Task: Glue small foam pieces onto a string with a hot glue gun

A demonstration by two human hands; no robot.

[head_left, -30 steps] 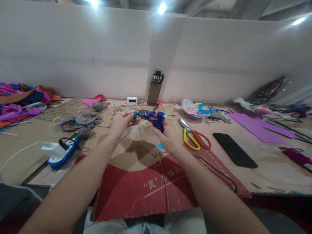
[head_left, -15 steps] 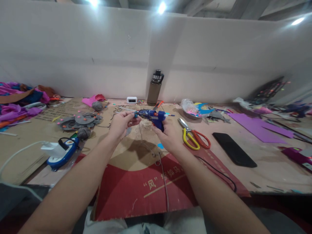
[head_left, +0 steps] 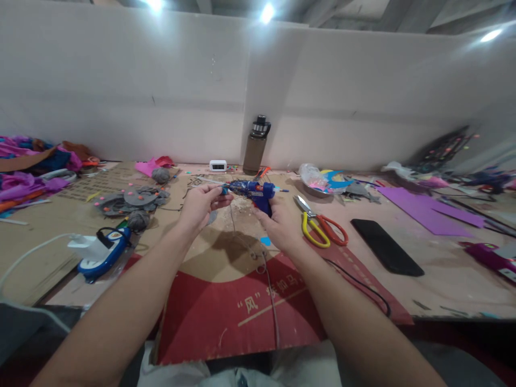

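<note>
Glue gun held level over the cardboard, nozzle to the left

On my feed, a heap of purple and brown scraps (head_left: 24,183) fills the bench's far left corner. Towards the near edge on that side sits a blue power strip (head_left: 102,263) with a white plug (head_left: 91,247) in it; just beyond lie a grey yarn ball (head_left: 138,220) and dotted grey pieces (head_left: 139,199). I see a white clock (head_left: 218,166) and an upright bottle (head_left: 255,153) along the far edge, past the hands. A grey cord (head_left: 272,301) crosses the red-printed cardboard (head_left: 209,317) at the near edge, between the forearms. Open scissors (head_left: 312,217) lie just right of the right wrist, then a black phone (head_left: 387,247) and purple sheets (head_left: 419,207) towards the right edge.

The left hand (head_left: 203,201) pinches a small teal bit (head_left: 224,189) between thumb and forefinger by the nozzle; I can't tell whether they touch. The right hand (head_left: 278,223) wraps the grip of the blue glue gun (head_left: 252,190), raised above the cardboard's middle, both forearms reaching in from the near edge.
</note>
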